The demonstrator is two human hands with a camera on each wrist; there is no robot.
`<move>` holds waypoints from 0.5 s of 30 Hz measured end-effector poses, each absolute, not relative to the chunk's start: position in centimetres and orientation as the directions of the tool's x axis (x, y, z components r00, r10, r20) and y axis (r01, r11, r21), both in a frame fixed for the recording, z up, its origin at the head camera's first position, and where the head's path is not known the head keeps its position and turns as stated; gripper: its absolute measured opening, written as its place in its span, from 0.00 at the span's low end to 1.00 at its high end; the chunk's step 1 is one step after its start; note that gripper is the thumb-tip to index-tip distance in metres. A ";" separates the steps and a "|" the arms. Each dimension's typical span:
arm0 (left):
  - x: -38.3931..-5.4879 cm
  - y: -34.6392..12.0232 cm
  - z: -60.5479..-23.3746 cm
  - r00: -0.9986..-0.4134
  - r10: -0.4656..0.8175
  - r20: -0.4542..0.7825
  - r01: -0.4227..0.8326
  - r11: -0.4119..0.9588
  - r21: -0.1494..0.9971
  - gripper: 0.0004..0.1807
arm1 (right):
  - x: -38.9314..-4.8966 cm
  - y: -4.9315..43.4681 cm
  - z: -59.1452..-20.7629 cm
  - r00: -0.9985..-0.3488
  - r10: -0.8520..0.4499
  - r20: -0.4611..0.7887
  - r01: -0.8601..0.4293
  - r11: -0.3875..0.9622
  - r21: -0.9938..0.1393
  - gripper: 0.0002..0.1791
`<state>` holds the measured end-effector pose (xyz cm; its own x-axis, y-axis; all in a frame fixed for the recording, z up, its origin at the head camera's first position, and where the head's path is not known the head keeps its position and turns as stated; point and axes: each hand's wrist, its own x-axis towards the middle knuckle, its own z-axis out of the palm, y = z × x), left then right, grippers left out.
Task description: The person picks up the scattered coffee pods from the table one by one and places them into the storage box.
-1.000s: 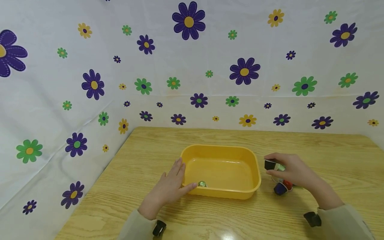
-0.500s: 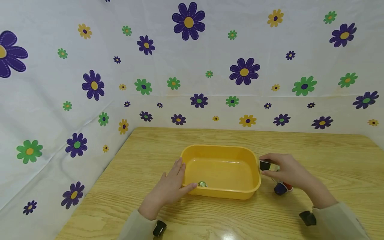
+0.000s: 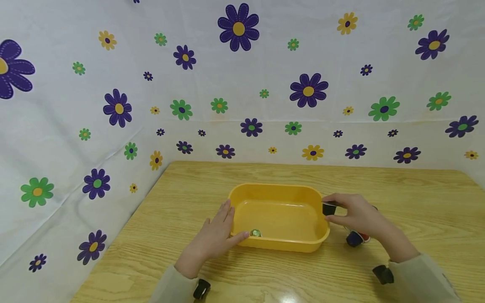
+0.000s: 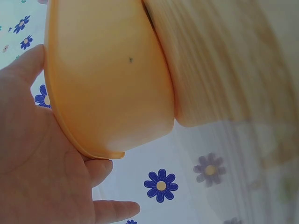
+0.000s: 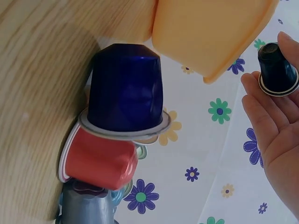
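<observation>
From where I stand, the two hands are well apart, with the yellow tray (image 3: 280,219) between them on the wooden table (image 3: 288,273). The left hand (image 3: 214,235) lies against the tray's near side, its fingers straight along the rim and its thumb over the edge; seen from the left wrist, part of this hand is cut off. Just beyond that thumb, inside the tray, sits a small green capsule (image 3: 255,232), partly hidden by the wall.

The right hand (image 3: 358,215) pinches a black capsule (image 3: 328,209) between thumb and fingers, just beside the tray's rim. The right wrist's view crops this hand at its edge, and the thumb covers some of the capsule.

Below the right hand is a cluster it mostly hides from above. From the wrist I make out a dark blue capsule (image 5: 125,88), a red capsule (image 5: 100,158) touching it, and a grey capsule (image 5: 88,205) cut off at the bottom. Others peep out behind; I can't count them.
</observation>
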<state>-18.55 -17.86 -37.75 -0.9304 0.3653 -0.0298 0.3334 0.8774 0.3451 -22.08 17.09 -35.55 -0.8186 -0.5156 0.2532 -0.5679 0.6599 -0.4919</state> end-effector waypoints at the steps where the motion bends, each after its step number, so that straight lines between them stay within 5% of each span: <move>1: -18.6 -17.9 -37.7 -0.930 0.366 -0.030 0.334 0.877 0.345 0.48 | -22.1 17.0 -35.5 -0.817 -0.518 0.253 -0.569 0.657 -0.494 0.22; 15: -18.6 -17.8 -37.9 -0.932 0.361 -0.035 0.330 0.883 0.335 0.48 | -22.4 16.4 -36.0 -0.794 -0.545 0.268 -0.596 0.614 -0.517 0.21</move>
<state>-18.61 -17.76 -37.94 -0.9317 0.3614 -0.0353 0.3297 0.8828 0.3347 -22.37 16.37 -35.99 -0.7945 -0.5450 0.2679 -0.5959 0.6143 -0.5172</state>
